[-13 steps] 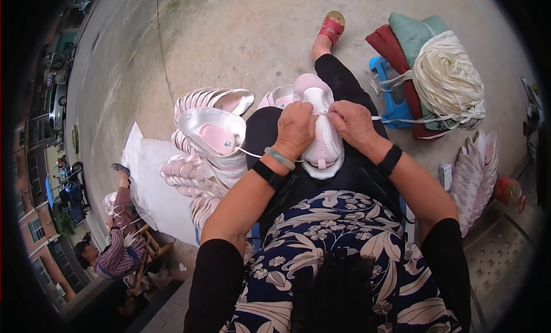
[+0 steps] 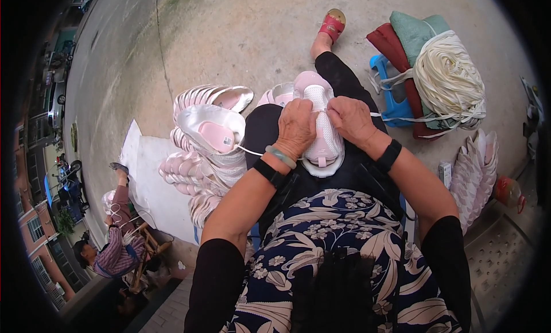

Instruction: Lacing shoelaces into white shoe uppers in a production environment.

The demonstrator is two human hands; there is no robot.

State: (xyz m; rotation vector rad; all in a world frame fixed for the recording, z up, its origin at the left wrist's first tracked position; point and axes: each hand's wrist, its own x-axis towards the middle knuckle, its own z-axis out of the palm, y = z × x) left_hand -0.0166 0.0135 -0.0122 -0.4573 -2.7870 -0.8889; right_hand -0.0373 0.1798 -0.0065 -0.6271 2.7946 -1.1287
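A pink and white shoe upper (image 2: 321, 139) lies on my lap, toe pointing away from me. My left hand (image 2: 296, 126) is closed at its left edge, pinching a white shoelace (image 2: 251, 151) whose loose end trails left past my wrist. From the other side my right hand (image 2: 352, 120) is closed on the lace too, with a strand (image 2: 376, 114) running out to the right behind it. Both fists meet over the white mesh tongue (image 2: 316, 96). My fingertips are partly hidden, so the exact lace path under them cannot be seen.
Stacked pink and white shoe uppers (image 2: 215, 135) stand at my left by a white sheet (image 2: 158, 178). A blue stool (image 2: 393, 109) at right bears folded cloth and a coil of white laces (image 2: 447, 80). More uppers (image 2: 473, 178) and a bottle (image 2: 509, 192) lie nearer. Another person (image 2: 117, 252) sits far left.
Both hands stay over the shoe upper, holding the lace; the right has shifted very slightly toward the left. The shoe upper stays on my lap.
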